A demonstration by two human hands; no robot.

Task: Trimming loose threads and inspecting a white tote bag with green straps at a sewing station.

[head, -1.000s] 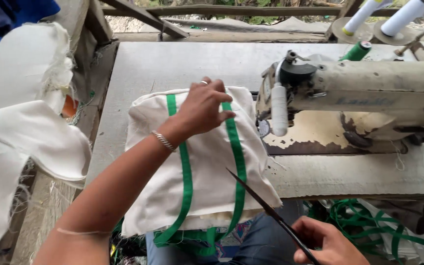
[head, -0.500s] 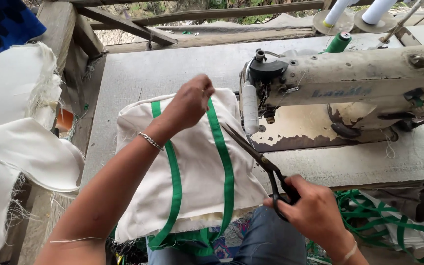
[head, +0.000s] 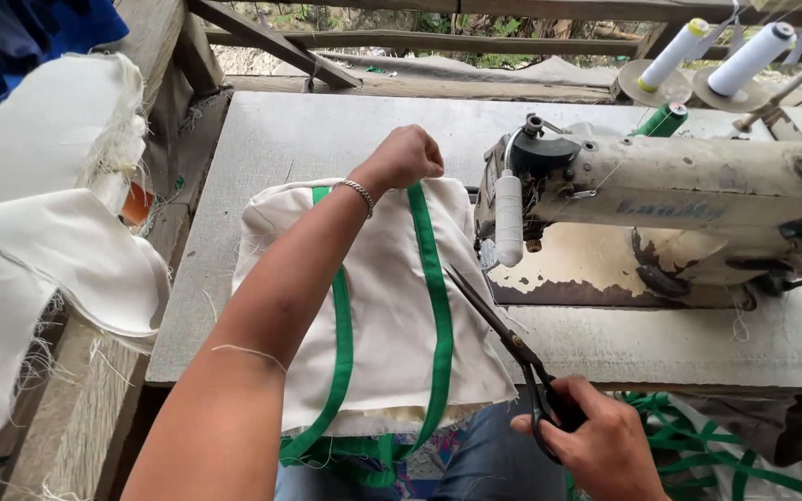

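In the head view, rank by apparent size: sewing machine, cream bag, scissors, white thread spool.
1. Sewing machine and cream bag: too close to rank.
2. Scissors, nearer the camera.
3. White thread spool, farthest.

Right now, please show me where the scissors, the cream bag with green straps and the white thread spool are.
scissors (head: 494, 320): head view, on the dark blades.
cream bag (head: 387, 306): head view, on the cloth between the green straps.
white thread spool (head: 751, 57): head view, on its side.
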